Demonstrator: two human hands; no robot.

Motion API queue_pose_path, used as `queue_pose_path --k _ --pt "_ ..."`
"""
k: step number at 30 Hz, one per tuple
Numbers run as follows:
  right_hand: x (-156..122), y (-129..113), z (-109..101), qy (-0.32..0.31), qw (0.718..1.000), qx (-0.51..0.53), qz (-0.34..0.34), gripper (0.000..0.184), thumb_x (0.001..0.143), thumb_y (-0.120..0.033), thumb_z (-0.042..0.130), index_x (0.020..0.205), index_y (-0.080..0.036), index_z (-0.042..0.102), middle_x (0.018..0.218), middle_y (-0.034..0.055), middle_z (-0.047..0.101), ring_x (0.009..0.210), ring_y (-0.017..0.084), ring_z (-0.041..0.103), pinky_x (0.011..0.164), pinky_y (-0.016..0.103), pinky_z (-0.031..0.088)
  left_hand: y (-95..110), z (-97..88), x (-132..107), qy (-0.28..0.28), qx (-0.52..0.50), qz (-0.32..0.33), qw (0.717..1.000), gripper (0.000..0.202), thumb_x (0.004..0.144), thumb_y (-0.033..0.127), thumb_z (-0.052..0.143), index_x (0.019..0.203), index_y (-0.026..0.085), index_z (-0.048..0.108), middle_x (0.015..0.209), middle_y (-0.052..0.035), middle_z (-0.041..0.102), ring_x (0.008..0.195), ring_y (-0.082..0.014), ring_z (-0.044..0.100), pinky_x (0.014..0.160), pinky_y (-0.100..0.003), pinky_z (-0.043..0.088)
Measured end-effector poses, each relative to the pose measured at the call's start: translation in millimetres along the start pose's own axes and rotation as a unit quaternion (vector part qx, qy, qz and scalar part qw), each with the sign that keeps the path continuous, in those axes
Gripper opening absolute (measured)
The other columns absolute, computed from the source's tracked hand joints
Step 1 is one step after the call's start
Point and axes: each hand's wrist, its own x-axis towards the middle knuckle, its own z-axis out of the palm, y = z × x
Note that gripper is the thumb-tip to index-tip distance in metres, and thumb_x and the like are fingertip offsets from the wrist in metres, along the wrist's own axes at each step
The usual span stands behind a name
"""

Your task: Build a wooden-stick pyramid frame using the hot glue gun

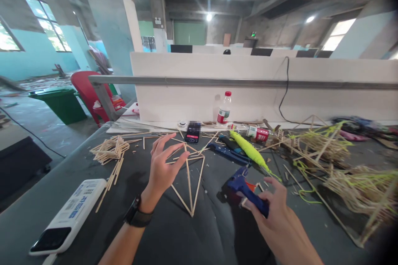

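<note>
My left hand point(164, 163) wears a black wristband. Its thumb and index fingertip close about the top of a thin wooden stick point(189, 182), while the other fingers stay extended. That stick rises from the corner of a triangular stick frame point(199, 184) on the dark table. To the right, my right hand point(276, 211) grips the handle of a blue hot glue gun point(245, 190), with the gun's head pointing left and away from me. A small stand with an orange part point(251, 186) shows partly behind the gun.
Loose sticks point(115, 169) and a stick bundle point(110, 149) lie left, beside a white device point(70, 215). Behind are a phone point(192, 131), an upright bottle point(224, 109), a lying bottle point(258, 133) and a yellow-green bundle point(248, 149). Stick structures point(363, 186) crowd the right.
</note>
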Motion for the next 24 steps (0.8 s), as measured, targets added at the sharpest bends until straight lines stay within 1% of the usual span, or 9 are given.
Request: queue_pose_path --k 2,4,7,9,13,15,17,20,24 --pt "-2.7 -6.9 -9.3 0.023 0.997 0.068 0.004 0.064 0.089 -0.045 0.053 0.140 -0.025 0.021 0.088 0.0043 0.067 0.067 0.026 0.067 0.059 0.035 0.050 -0.1 0.1 -0.1 0.001 -0.001 -0.001 1.000 0.018 0.085 0.030 0.073 0.102 0.027 0.072 0.129 -0.0054 0.062 0.125 -0.0266 0.054 0.106 -0.051 0.044" --pt "-2.4 -14.2 -16.4 0.040 0.981 0.188 0.022 0.074 0.085 -0.050 0.062 0.141 -0.027 0.019 0.086 0.0028 0.066 0.070 0.025 0.069 0.061 0.035 0.053 0.0 0.2 -0.1 0.003 -0.001 0.001 1.000 0.018 0.085 0.030 0.073 0.102 0.026 0.072 0.129 -0.0055 0.063 0.124 -0.0266 0.054 0.105 -0.051 0.044" --pt "2.9 -22.7 -23.4 0.041 0.926 0.373 0.045 0.083 0.076 -0.053 0.074 0.137 -0.032 0.022 0.086 0.0017 0.067 0.077 0.024 0.071 0.071 0.037 0.058 0.0 0.6 0.0 0.007 0.001 0.000 1.000 0.017 0.084 0.031 0.074 0.100 0.026 0.073 0.128 -0.0056 0.063 0.123 -0.0265 0.054 0.105 -0.051 0.044" --pt "8.9 -25.3 -27.7 0.022 0.898 0.437 0.053 0.080 0.074 -0.054 0.077 0.134 -0.033 0.028 0.087 0.0028 0.068 0.081 0.025 0.071 0.079 0.042 0.058 -0.4 0.7 -0.1 0.009 0.002 -0.003 1.000 0.017 0.084 0.031 0.075 0.100 0.027 0.073 0.128 -0.0056 0.063 0.123 -0.0265 0.054 0.105 -0.051 0.044" --pt "25.4 -24.7 -39.8 -0.026 0.864 0.497 0.074 0.069 0.077 -0.049 0.077 0.132 -0.034 0.038 0.095 0.0065 0.071 0.085 0.024 0.070 0.085 0.046 0.057 -1.8 0.8 -0.8 0.005 0.002 -0.014 1.000 0.017 0.083 0.031 0.075 0.100 0.027 0.073 0.128 -0.0051 0.063 0.123 -0.0264 0.054 0.104 -0.051 0.044" --pt "35.0 -25.6 -47.5 -0.043 0.850 0.521 0.068 0.058 0.076 -0.046 0.077 0.124 -0.032 0.048 0.099 0.0077 0.070 0.084 0.024 0.068 0.083 0.045 0.058 -2.1 0.8 -1.2 0.004 0.000 -0.019 1.000 0.017 0.082 0.032 0.076 0.099 0.027 0.074 0.128 -0.0049 0.064 0.123 -0.0262 0.054 0.104 -0.050 0.044" --pt "44.2 -30.2 -55.5 -0.046 0.844 0.530 0.062 0.044 0.075 -0.045 0.075 0.112 -0.030 0.055 0.098 0.0082 0.069 0.084 0.025 0.067 0.081 0.045 0.058 -1.8 0.3 -1.6 0.002 -0.003 -0.025 1.000 0.017 0.083 0.032 0.076 0.099 0.027 0.074 0.128 -0.0047 0.064 0.122 -0.0262 0.054 0.104 -0.050 0.044" --pt "54.7 -44.3 -66.4 -0.041 0.840 0.537 0.068 0.031 0.077 -0.042 0.071 0.102 -0.030 0.056 0.092 0.0057 0.067 0.080 0.024 0.065 0.078 0.045 0.058 -0.5 -2.0 -1.8 -0.007 -0.005 -0.032 0.999 0.016 0.085 0.030 0.072 0.101 0.028 0.074 0.128 -0.0047 0.063 0.123 -0.0263 0.054 0.105 -0.051 0.043" --pt "63.4 -65.7 -74.6 -0.069 0.804 0.586 0.069 0.017 0.081 -0.035 0.062 0.093 -0.030 0.052 0.079 0.0034 0.057 0.072 0.022 0.060 0.066 0.038 0.055 1.7 -6.7 -1.7 -0.033 -0.003 -0.023 0.999 0.022 0.084 0.030 0.072 0.106 0.027 0.073 0.131 -0.0056 0.062 0.125 -0.0279 0.052 0.107 -0.052 0.041"
